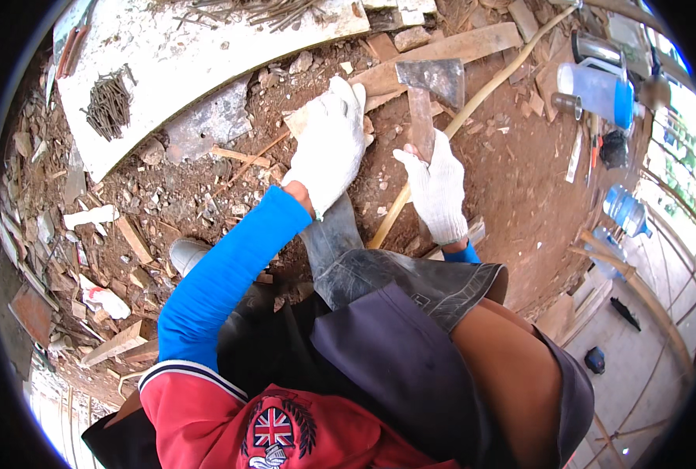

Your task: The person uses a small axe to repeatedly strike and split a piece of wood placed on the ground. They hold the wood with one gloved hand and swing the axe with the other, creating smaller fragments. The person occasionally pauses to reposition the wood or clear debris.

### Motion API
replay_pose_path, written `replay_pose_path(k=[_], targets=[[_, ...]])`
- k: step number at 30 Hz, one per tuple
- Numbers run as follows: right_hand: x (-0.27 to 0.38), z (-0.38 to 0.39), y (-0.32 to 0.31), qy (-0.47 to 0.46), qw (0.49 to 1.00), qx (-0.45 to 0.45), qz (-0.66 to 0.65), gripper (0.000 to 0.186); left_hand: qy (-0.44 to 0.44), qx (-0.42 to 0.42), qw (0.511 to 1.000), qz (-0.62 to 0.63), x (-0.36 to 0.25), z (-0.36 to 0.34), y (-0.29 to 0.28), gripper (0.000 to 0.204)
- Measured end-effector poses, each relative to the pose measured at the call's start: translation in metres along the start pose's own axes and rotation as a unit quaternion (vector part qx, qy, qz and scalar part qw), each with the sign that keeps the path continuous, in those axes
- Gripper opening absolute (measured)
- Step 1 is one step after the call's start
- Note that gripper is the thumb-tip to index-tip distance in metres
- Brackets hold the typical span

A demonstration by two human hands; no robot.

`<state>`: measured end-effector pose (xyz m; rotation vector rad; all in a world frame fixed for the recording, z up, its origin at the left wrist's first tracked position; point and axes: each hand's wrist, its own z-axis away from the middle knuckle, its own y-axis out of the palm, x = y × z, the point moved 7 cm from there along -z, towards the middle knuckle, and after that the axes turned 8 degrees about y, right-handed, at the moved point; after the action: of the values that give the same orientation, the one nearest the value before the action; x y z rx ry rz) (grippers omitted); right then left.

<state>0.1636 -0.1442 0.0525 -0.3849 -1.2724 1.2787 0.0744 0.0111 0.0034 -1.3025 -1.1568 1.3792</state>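
Hatchet [421,117], handle clasped firmly in the closed right hand [435,187], blade [435,81] just beyond that hand. Wooden plank [473,47], extending beyond and right of the left hand [331,141], which is partly curled; its hold, cannot tell. Progress, judged: chopping under way, no finished cut discernible, amount left unclear

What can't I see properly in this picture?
In the head view:
Hatchet handle: its gripped part is hidden by the right hand.
Wooden board: partly hidden by the left hand.
Nail pile: pieces too small and tangled to count.
Grey shoe: partly hidden by the blue sleeve.
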Motion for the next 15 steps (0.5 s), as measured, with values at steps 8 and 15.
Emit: replay_pose_path(k=[8, 15], targets=[[0.010, 0.009, -0.006, 0.088, 0.996, 0.016, -0.022, 0.054, -0.039, 0.059, 0.997, -0.033, -0.001, -0.015, 0.007, 0.093], [0.004, 0.003, 0.001, 0.015, 0.989, -0.022, 0.149, 0.054, -0.018, 0.040, 0.992, -0.119, -0.006, -0.019, 0.005, 0.097]])
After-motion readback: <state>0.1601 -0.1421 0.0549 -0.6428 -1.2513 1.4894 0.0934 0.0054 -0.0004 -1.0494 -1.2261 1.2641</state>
